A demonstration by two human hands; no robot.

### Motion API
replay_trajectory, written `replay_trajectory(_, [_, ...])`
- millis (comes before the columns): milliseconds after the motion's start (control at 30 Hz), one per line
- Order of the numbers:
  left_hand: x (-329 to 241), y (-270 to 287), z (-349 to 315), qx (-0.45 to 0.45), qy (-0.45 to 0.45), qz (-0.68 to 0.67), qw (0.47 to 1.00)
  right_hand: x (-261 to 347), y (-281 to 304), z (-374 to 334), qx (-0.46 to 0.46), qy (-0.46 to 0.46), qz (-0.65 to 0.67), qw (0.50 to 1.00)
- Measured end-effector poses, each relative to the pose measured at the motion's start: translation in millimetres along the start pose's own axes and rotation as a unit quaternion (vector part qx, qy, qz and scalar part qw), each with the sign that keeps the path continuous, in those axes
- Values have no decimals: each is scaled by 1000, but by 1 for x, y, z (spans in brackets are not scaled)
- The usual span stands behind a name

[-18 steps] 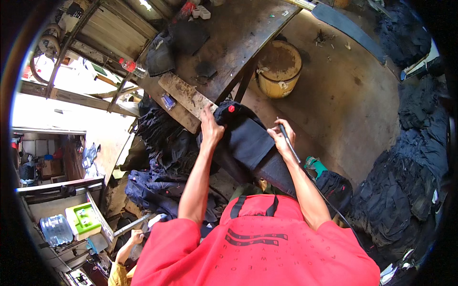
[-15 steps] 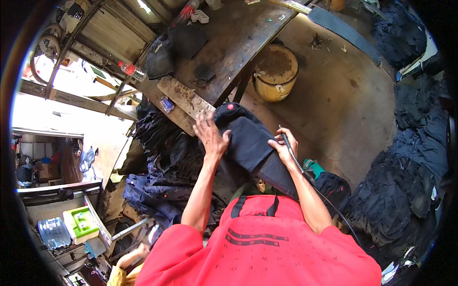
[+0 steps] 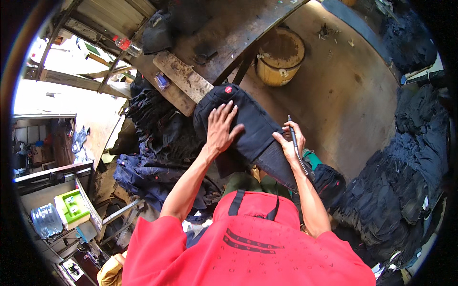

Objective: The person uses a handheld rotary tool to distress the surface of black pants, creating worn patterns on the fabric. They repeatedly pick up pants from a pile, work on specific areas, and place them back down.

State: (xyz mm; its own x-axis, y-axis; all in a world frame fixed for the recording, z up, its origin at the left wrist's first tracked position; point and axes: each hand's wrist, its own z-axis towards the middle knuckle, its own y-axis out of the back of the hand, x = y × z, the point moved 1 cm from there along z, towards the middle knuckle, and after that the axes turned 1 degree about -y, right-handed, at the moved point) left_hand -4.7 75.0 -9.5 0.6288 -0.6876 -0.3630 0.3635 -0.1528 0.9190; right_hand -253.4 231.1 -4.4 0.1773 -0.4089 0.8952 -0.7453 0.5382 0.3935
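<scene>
A dark denim garment [image 3: 255, 125] is stretched over a board-like support in front of me, with a small red patch near its far end. My left hand [image 3: 220, 129] lies flat on the cloth, fingers spread and thumb out. At the near right edge of the garment, my right hand [image 3: 291, 142] grips a slim pen-shaped tool [image 3: 294, 135], tip pointing away from me. A dark cord runs from the tool back along my right forearm. Beyond the cloth's far end, a worn wooden board [image 3: 183, 76] sticks out from the table.
A dark-topped table [image 3: 229, 40] stands ahead, with a yellow round bucket [image 3: 281, 57] beside it. Piles of dark garments lie at right [image 3: 386, 200] and left [image 3: 155, 114]. A clear bottle [image 3: 127, 45] and a blue packet [image 3: 162, 81] sit far left. A person's yellow sleeve [image 3: 110, 271] shows lower left.
My left hand has moved from the garment's far left edge onto its top and lies flat there. The tool in my right hand has turned more upright. The whole view has shifted slightly.
</scene>
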Motion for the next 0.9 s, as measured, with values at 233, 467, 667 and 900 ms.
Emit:
replay_trajectory(233, [49,-4,89,-133,66,-63,987,42,-48,35,101,333,-15,938])
replay_trajectory(467, [80,-29,87,-137,37,-111,984,36,-102,62,99,434,-68,893])
replay_trajectory(667, [94,-39,86,-160,31,-108,981,29,-110,68,124,428,-125,887])
replay_trajectory(900, [93,-36,87,-152,22,-98,983,37,-117,74,136,435,-141,879])
